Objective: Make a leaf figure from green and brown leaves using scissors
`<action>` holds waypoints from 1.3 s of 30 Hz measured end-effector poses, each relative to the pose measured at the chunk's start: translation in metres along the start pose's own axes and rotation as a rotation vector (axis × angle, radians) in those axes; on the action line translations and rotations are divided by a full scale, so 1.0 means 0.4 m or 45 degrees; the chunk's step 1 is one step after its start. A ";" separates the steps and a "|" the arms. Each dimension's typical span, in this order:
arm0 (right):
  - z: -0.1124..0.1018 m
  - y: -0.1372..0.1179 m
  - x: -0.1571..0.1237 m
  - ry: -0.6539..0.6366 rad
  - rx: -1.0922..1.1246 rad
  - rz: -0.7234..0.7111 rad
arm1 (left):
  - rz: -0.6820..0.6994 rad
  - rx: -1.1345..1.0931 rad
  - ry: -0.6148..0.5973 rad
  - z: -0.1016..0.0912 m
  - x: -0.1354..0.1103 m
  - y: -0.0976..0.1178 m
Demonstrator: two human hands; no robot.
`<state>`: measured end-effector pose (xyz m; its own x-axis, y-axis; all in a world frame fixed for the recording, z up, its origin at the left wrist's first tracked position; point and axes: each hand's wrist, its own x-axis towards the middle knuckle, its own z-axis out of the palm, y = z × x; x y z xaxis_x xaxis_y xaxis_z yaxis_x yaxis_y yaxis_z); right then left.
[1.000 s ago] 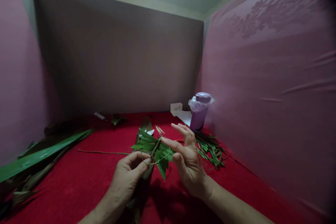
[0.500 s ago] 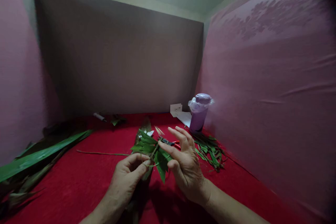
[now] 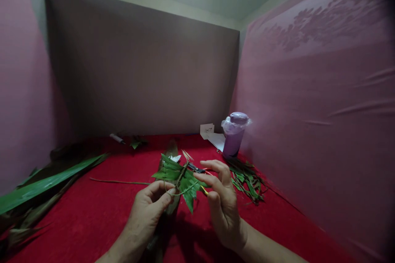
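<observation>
My left hand (image 3: 145, 211) is closed, with thumb and forefinger pinching the lower end of a cut green leaf bundle (image 3: 168, 166). Its pointed pieces fan out to both sides of a brownish stem (image 3: 182, 174). A thin green strip (image 3: 189, 188) loops from the pinch across the stem toward the right. Just right of the leaves hovers my right hand (image 3: 226, 209), its fingers loosely bent and the thumb apart. Behind the bundle lie pliers (image 3: 196, 168) with red and yellow on the handles, partly covered by the leaves and my right hand.
Wooden sticks (image 3: 187, 155) lie beyond the bundle. A purple tumbler (image 3: 233, 141) wrapped in plastic stands at the back right, with cut leaves (image 3: 251, 185) in front of it. White cards (image 3: 216, 139) sit beside it. Long leaves (image 3: 52, 185) cover the left side of the red cloth (image 3: 92, 222).
My right hand has drawn back to the right from the stem top, its fingers now more bent. More of the leaf and a yellow handle part show. My left hand keeps its pinch.
</observation>
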<state>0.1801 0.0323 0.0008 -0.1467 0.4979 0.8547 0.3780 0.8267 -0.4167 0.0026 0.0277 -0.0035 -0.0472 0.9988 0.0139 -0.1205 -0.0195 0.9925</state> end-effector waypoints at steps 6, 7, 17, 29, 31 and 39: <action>0.002 -0.002 0.003 -0.006 0.014 0.051 | -0.009 0.005 -0.014 0.001 -0.004 0.003; 0.005 -0.001 0.004 0.000 0.030 0.074 | -0.005 0.002 -0.013 0.001 -0.004 0.003; 0.037 0.033 -0.001 -0.040 0.398 0.531 | 0.007 -0.064 0.022 0.001 -0.002 0.003; 0.045 0.041 0.006 -0.041 0.732 0.804 | -0.001 -0.143 -0.007 0.002 0.000 -0.002; 0.046 0.043 0.005 -0.033 0.770 0.835 | 0.004 -0.136 0.011 0.002 0.000 -0.002; 0.049 0.045 0.004 -0.005 0.813 0.867 | -0.013 -0.100 0.006 -0.002 0.000 -0.002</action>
<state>0.1687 0.0532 -0.0115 -0.0820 0.9281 0.3631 -0.1902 0.3431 -0.9198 0.0021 0.0275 -0.0044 -0.0499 0.9987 0.0032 -0.1984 -0.0130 0.9800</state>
